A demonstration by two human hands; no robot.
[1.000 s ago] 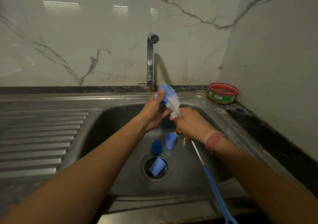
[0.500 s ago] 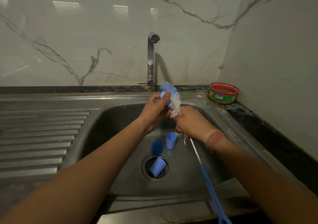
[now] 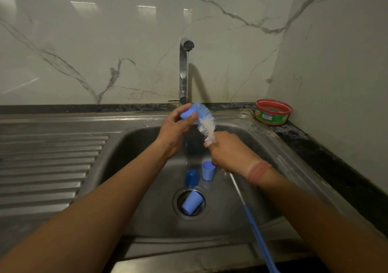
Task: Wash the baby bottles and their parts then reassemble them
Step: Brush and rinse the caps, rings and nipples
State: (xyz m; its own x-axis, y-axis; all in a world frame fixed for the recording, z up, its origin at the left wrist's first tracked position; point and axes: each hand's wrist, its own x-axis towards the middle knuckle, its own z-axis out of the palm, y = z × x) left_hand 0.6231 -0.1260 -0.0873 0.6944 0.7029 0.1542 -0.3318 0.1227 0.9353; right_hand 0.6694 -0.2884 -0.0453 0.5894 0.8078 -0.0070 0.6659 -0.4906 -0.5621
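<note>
On the left of the counter lies the ribbed steel drainboard [image 3: 48,163], dull and grooved. The left hand [image 3: 174,130] holds a small blue cap [image 3: 189,113] over the sink's back edge; its grip is closed round the cap, thumb on the near side. The brush [image 3: 206,123] has white bristles on a twisted wire, and its blue-tipped head seems pushed into the cap. A thin stream falls from the chrome tap [image 3: 183,71], just behind the hands.

To do this step well, I think the cap should turn slowly against the bristles, so they reach the inner corner, and stay under the water.

Below, in the steel sink [image 3: 134,146], three more blue plastic parts wait: a rounded dark one [image 3: 191,178], a pale cup [image 3: 208,170] standing open side up, and another cup [image 3: 191,205] lying in the drain. The right hand [image 3: 231,153] clenches the brush stem just under the bristles; the long blue handle [image 3: 259,237] trails toward the sink's near edge. At the counter's back right corner stands a round red tub [image 3: 273,114].
</note>
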